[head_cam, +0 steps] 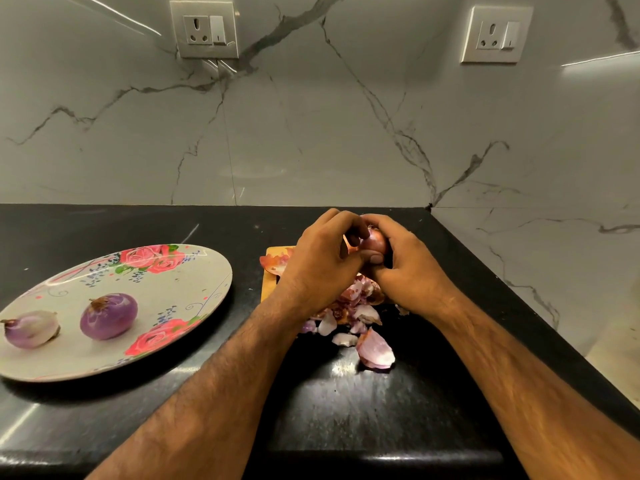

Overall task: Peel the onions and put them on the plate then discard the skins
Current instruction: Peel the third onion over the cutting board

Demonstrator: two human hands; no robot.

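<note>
While both hands curl round it, the onion (374,242) sits between the fingertips: small, firm, round and light. Its dry outer skin looks papery and brittle, and the glossy layer beneath is probably slippery. The left hand (322,268) bends its fingers over the top; the right hand (405,271) grips the far side, thumb pressed on the front. The neck end likely offers the best purchase. Beneath the fingers, curled skins (353,313) heap beside a wooden board (268,285). Well left, a purple peeled onion (109,315) and a paler peeled onion (31,329) rest on the floral plate (194,292).

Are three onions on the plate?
No, only two lie on the plate: a pale onion and a purple onion.
</note>
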